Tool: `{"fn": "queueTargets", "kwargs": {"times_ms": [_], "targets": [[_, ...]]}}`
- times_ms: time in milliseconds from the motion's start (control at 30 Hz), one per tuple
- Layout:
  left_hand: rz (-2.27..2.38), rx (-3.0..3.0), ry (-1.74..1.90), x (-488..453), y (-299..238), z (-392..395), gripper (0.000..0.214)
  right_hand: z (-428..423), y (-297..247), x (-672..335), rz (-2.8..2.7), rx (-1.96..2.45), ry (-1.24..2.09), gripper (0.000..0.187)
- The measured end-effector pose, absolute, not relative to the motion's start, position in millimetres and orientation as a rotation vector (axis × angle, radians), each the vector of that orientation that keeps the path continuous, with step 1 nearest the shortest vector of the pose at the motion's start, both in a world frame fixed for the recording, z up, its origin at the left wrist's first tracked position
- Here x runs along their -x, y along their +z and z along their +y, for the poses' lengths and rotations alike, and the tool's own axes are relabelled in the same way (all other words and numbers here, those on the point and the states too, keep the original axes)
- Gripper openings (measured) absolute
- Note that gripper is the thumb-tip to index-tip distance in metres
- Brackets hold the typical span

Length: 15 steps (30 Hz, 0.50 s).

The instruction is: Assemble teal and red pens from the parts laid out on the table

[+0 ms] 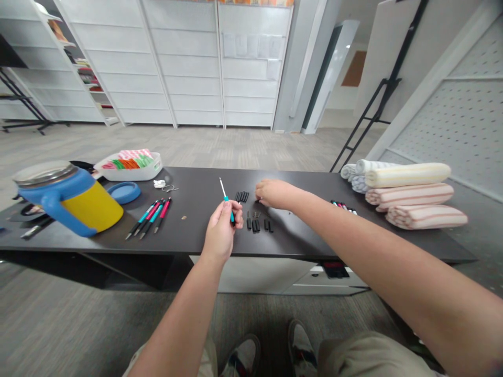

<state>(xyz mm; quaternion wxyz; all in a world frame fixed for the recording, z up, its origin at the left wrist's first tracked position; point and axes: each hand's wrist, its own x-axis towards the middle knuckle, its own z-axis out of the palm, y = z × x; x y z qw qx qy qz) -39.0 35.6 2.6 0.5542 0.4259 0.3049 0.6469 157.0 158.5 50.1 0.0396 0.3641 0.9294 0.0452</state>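
Observation:
My left hand (220, 230) is closed around a partly assembled pen (226, 199), which has a teal section and a thin white shaft pointing up and away. Further right, my right hand (272, 192) is lowered to the desktop with its fingers curled together; whatever sits in the fingertips is hidden. Between the hands lies a row of slim black tubes (242, 197). Nearer me are several short black pieces (256, 225) and some tiny metallic parts (257, 214). Several teal, pink and black pens (151, 215) lie together to the left.
On the dark desk (192, 188), a blue-yellow jug (86, 201) lies tilted at left, beside a blue lid (124, 192) and a white tray (151, 170) of colourful packets. At right are rolled striped towels (412, 193) and more pen pieces (344, 208).

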Motion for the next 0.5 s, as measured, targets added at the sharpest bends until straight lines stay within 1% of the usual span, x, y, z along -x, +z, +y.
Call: {"fn": "queueTargets", "kwargs": {"times_ms": [67,200,267,500], "targets": [[0.704,-0.976,1.569,43.4,7.5,36.4,0.031,153.0,55.2,-157.5,2.843,-1.180,0.135,0.013],[0.712,-0.928,1.671,58.1,16.5,40.0,0.029,135.9,66.0,-160.1,2.819,-1.406,0.115,0.028],[0.737,-0.940,1.710,65.3,18.2,42.6,0.029,126.3,70.1,-161.0,2.792,-1.492,0.096,0.032],[0.968,-1.149,1.731,84.3,6.9,53.2,0.029,103.6,68.7,-159.7,2.638,-1.534,0.003,0.021]]}}
